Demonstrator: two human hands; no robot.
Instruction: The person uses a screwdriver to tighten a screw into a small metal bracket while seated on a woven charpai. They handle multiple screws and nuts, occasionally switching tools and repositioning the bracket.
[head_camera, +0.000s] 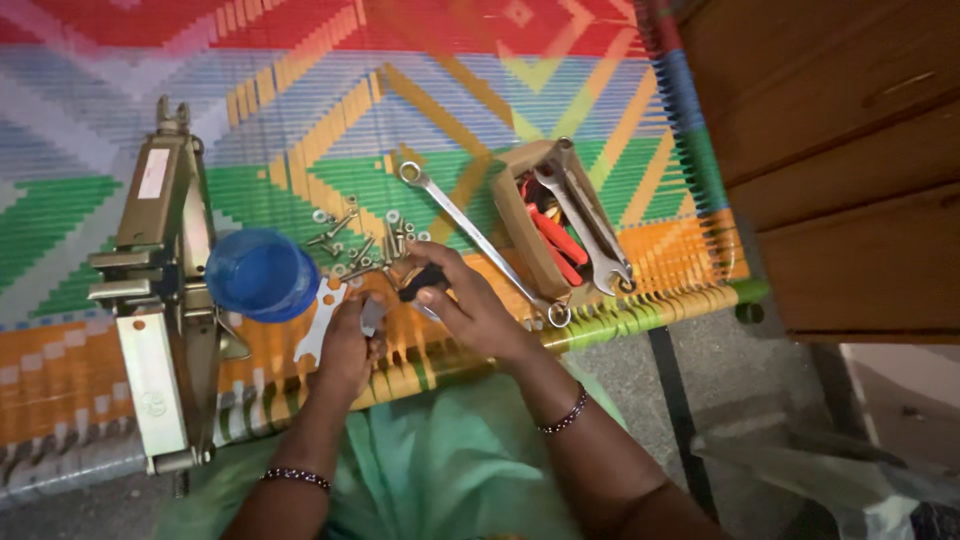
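Observation:
My left hand (350, 345) pinches a small flat metal piece (373, 316) just above the woven cot's near edge. Close beside it, my right hand (465, 305) grips a small tool with a black handle (422, 281), its tip pointing toward the left hand's piece. Under the hands lies a flat white metal bracket (318, 330) with holes. Loose bolts, nuts and washers (352, 245) lie scattered just beyond my fingers.
A metal scissor jack (160, 260) lies at the left with a blue plastic cup (262, 275) beside it. A long spanner (470, 235) leans against a small wooden box (515, 225) holding spanners and red-handled pliers. Wooden furniture (850, 150) stands at the right.

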